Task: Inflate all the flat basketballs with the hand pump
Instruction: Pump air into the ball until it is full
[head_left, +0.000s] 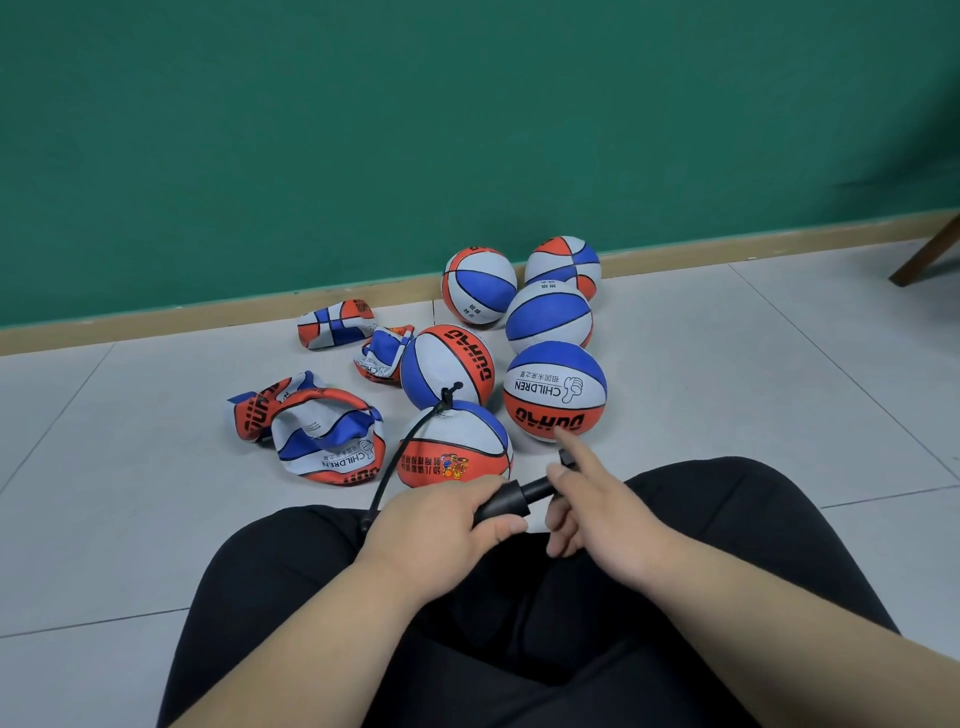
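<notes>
A black hand pump (511, 500) lies across my lap. My left hand (441, 525) grips its barrel. My right hand (592, 499) holds the handle end, index finger stretched forward. The pump's black hose (400, 457) curves up to the top of a red, white and blue basketball (457, 447) just beyond my knees. Several round basketballs stand behind it, the nearest (555, 391) at right. Flat basketballs lie crumpled at left: a large one (322, 431), one by the wall (335, 323), and one (379, 353) against a round ball.
I sit on a grey tiled floor (727, 364) with black trousers (519, 623) filling the lower view. A green wall (415, 130) with a tan skirting board runs behind the balls. A wooden leg (930, 249) stands at the far right.
</notes>
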